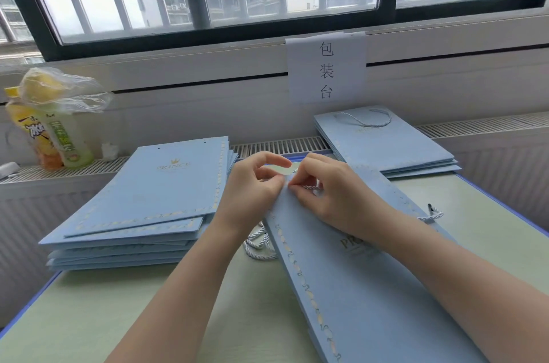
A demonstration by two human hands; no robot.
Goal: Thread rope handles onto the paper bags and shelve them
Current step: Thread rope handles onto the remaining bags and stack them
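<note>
A flat light-blue paper bag (350, 282) lies lengthwise on the table in front of me. My left hand (252, 190) pinches the bag's far top edge. My right hand (329, 193) pinches a white twisted rope handle (309, 186) at that same edge. One rope end with a dark tip (432, 212) sticks out past the bag's right side. More white rope (260, 247) loops on the table under my left wrist.
A stack of blue bags without handles (142, 202) sits at the left. A smaller stack with a rope handle on top (383, 143) lies at the back right. Drink bottles under a plastic bag (53, 128) stand on the radiator ledge far left. A paper sign (326, 70) hangs below the window.
</note>
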